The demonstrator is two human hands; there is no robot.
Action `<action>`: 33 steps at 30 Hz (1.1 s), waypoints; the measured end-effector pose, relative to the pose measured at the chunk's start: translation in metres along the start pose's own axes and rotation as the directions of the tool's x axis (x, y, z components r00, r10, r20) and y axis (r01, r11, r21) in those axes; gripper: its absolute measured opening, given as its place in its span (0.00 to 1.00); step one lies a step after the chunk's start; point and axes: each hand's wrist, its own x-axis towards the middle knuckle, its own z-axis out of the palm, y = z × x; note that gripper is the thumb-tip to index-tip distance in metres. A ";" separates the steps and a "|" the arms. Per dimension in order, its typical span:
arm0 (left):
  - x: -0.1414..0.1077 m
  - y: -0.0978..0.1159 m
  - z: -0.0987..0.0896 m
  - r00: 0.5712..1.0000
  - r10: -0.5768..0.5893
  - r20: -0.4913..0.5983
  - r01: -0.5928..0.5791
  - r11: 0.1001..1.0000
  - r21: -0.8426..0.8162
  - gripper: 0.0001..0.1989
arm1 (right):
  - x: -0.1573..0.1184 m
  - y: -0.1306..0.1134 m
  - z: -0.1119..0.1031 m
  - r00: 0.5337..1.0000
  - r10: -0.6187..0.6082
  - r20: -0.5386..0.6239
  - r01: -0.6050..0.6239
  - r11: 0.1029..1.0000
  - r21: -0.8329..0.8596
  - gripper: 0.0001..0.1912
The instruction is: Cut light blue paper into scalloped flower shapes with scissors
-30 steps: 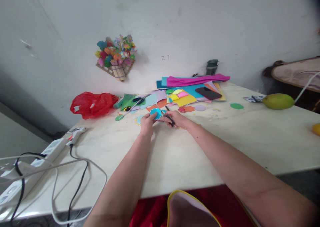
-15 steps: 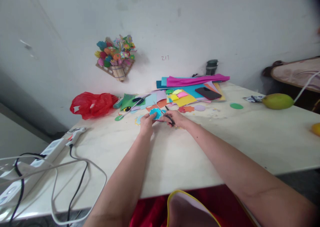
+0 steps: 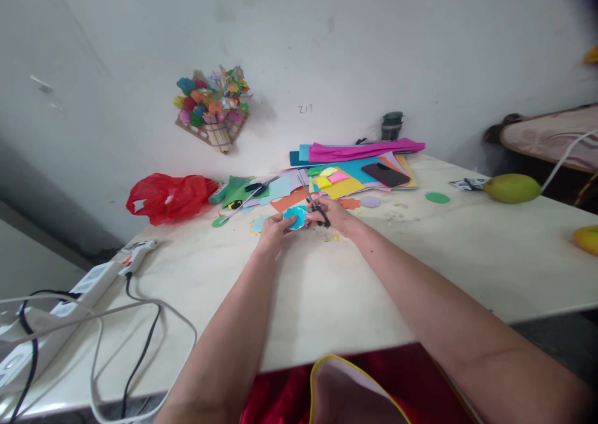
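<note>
Between thumb and fingers, my left hand point(image 3: 275, 230) pinches a blue scalloped paper flower point(image 3: 296, 217) above the table. My right hand point(image 3: 332, 216) is closed around the black handles of a pair of scissors point(image 3: 319, 214), whose blades point up and away from me. The right fingertips reach the flower's right edge. Behind the hands lie an orange paper sheet point(image 3: 293, 200) and a light blue sheet point(image 3: 280, 188). Small paper scraps point(image 3: 333, 238) are scattered beside my right hand.
A red plastic bag point(image 3: 170, 197) and another pair of scissors point(image 3: 247, 200) are at the back left. A phone point(image 3: 385, 174) rests on stacked coloured paper. A mango point(image 3: 512, 188) sits at right, a power strip point(image 3: 88, 287) with cables at left.
The scissors have swung away from the flower, their blades now pointing more upright. The flower has turned and shifted slightly right in my left hand, with the right fingers at its edge.
</note>
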 end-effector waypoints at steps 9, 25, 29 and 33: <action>-0.002 -0.003 0.000 0.974 -0.101 0.205 0.079 0.991 0.112 0.13 | -0.001 -0.002 -0.003 0.998 -0.018 0.059 0.016 1.000 0.026 0.17; -0.004 -0.005 0.003 0.944 -0.129 0.304 0.079 0.982 0.171 0.11 | 0.000 -0.004 0.001 0.991 -0.053 0.126 0.055 0.998 -0.011 0.16; -0.002 -0.007 0.001 0.965 -0.073 0.252 0.038 0.990 0.138 0.12 | 0.001 -0.002 0.003 0.995 -0.077 0.055 0.077 0.997 0.003 0.16; 0.000 -0.008 -0.001 0.987 -0.028 0.159 0.013 0.995 0.098 0.13 | 0.001 -0.002 0.005 0.996 -0.085 0.004 0.085 0.995 0.053 0.16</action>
